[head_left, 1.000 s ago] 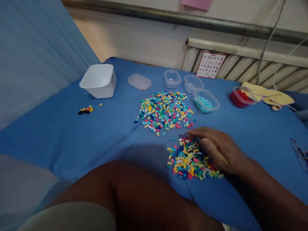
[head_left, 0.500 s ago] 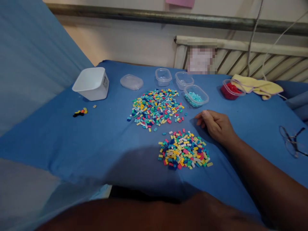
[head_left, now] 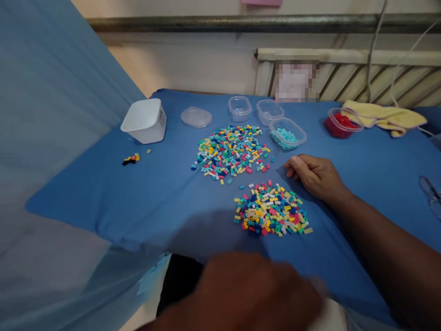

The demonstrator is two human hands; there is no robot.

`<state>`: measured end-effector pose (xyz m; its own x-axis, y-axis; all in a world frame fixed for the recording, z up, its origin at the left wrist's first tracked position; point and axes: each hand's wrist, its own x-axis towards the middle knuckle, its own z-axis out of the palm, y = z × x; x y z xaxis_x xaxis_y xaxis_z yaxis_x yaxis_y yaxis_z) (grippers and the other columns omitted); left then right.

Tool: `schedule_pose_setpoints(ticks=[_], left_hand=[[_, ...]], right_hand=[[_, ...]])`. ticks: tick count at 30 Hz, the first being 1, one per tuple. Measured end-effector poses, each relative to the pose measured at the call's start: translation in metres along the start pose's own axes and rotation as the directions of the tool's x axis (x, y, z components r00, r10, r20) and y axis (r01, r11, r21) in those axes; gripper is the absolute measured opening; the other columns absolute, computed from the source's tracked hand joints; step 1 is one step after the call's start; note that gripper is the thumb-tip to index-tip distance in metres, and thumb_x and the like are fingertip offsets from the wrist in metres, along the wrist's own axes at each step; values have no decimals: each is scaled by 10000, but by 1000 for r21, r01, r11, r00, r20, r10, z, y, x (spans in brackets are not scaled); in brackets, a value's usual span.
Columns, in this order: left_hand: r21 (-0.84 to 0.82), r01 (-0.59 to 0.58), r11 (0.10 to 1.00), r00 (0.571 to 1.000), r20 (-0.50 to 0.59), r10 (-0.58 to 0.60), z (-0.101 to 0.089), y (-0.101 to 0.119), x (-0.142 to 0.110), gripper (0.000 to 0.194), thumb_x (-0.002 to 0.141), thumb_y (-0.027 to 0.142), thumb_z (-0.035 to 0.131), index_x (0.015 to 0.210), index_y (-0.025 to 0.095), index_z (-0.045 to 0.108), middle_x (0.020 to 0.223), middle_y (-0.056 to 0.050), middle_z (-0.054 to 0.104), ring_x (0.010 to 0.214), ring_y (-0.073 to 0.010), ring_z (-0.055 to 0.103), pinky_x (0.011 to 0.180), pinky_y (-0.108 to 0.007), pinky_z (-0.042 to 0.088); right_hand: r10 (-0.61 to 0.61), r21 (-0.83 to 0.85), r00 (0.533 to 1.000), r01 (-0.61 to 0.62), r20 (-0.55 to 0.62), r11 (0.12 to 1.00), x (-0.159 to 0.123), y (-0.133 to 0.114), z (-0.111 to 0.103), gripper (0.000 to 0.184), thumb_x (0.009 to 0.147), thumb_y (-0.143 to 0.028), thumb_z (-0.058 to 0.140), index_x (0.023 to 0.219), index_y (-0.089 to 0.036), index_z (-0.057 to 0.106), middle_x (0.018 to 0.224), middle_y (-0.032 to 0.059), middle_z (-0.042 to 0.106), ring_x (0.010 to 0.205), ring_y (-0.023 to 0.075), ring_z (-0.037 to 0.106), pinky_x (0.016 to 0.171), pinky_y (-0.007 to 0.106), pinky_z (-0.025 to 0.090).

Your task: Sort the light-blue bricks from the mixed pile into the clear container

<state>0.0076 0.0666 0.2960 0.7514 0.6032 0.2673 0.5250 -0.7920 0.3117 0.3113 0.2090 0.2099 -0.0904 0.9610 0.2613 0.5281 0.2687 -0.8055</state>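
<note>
- Well, the right hand (head_left: 319,177) is rested on the blue cloth (head_left: 138,197), with its fingers curled in and only a narrow space left; whether a tiny brick is tucked inside cannot be told.
- The left hand (head_left: 248,289) is seen low down and is badly blurred, so what is held there, if anything, cannot be told.
- The near pile of bricks (head_left: 272,209) is spread on the cloth, just beside the right hand, on its left and nearer the body.
- Each brick is likely to be felt as very light, hard and stiff, a bit slippery, and not easily broken.
- A brick is best pinched by its two long sides, with thumb and fingertip.
- The bricks are pointed every which way; the pale yellow brick (head_left: 308,231) at the right edge is laid longways from side to side, a little tilted.
- Farther off, more bricks are heaped in the far pile (head_left: 229,151).
</note>
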Motion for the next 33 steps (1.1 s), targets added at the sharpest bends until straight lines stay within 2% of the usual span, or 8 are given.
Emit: schedule_pose_setpoints(ticks=[4,6,8,13,19,24,29,33], left_hand=[[51,233,971,941,-264,-212,-10,-78,19,165,1133,219,600,1201,182,746,1090,-52,778,985,-211,768,837,-370,643],[129,278,952,945,-214,-247,-8,-113,28,179,1125,221,613,1181,147,766,1105,-73,760,1029,-263,765,861,-421,637],[191,343,920,939,-38,-343,-3,-132,38,238,1140,261,591,1251,158,774,1195,-89,738,1103,-298,756,929,-466,639],[345,373,861,854,235,-464,-1,-134,66,312,1141,300,587,1399,197,729,1311,-94,668,1200,-339,719,950,-506,627],[329,275,903,846,364,-390,-12,-149,89,253,1150,246,554,1268,174,765,1217,-101,709,1162,-306,711,984,-436,569],[305,222,926,861,385,-333,-18,-157,95,151,1069,178,582,1078,157,731,1111,-100,730,1058,-295,714,903,-393,524],[280,250,927,907,266,-325,-25,-156,106,153,1022,146,534,1034,160,686,1068,-87,729,962,-266,683,812,-388,469],[254,123,959,936,291,-198,-15,-163,115,151,1048,154,537,1062,158,687,1126,-89,718,1011,-258,671,861,-378,470]], right_hand=[[1,-15,1000,-1,9,1000,-1,3,1,589,1129,-678,546,800,-238,759,773,56,759,654,195,657,638,345,507],[3,-19,1000,-3,18,1000,-1,6,2,587,1129,-675,547,800,-239,759,768,54,756,644,193,652,628,343,502],[7,-18,1000,-7,18,1000,0,7,3,582,1127,-677,549,811,-239,768,766,54,758,637,194,651,608,339,493],[-4,-33,1000,5,25,999,1,4,2,566,1129,-659,552,825,-237,777,764,52,764,635,192,650,616,335,497],[-2,-39,1000,3,27,999,2,2,2,515,1130,-601,572,841,-231,784,749,37,754,599,172,609,596,326,473],[-3,-43,1000,5,27,999,2,0,2,500,1122,-582,582,826,-232,781,661,10,687,548,158,542,558,323,425],[2,-58,1000,-1,23,998,4,-6,2,538,1104,-617,589,761,-240,759,561,-9,589,506,156,491,523,331,378],[-1,-57,1000,2,29,998,5,-8,2,575,1095,-673,581,753,-245,754,556,-2,590,498,161,484,500,331,365]])
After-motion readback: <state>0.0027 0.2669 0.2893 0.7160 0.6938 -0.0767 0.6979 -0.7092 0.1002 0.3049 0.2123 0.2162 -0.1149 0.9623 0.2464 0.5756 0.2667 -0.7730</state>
